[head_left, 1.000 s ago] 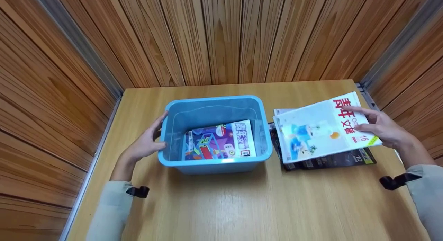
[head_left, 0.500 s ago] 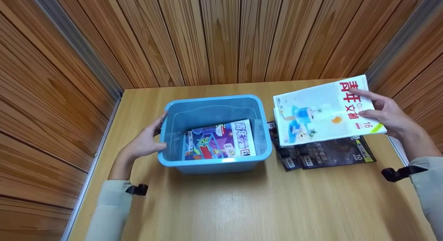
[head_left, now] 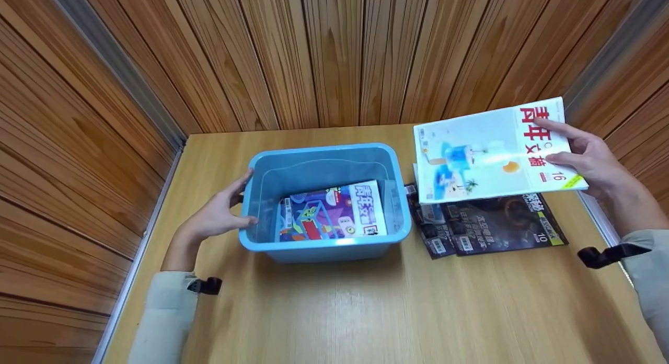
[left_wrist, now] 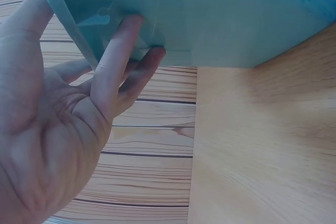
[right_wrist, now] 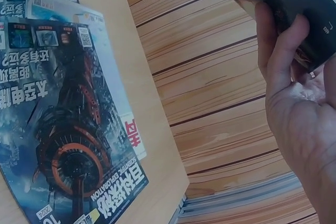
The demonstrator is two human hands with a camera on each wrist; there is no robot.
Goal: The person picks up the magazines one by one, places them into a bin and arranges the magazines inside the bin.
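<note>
Magazine [head_left: 486, 152] is hanging above the worktop [head_left: 366, 306], right of the blue bin [head_left: 324, 246]. I'm pinching its far edge with my right hand [head_left: 588, 160]; thin and floppy, probably sagging. My left hand [head_left: 217, 215] is lying flat-fingered, bracing the bin's side.

Bright, even overhead light, soft glare on table [head_left: 366, 311]; dim, bluish wrist views.
</note>
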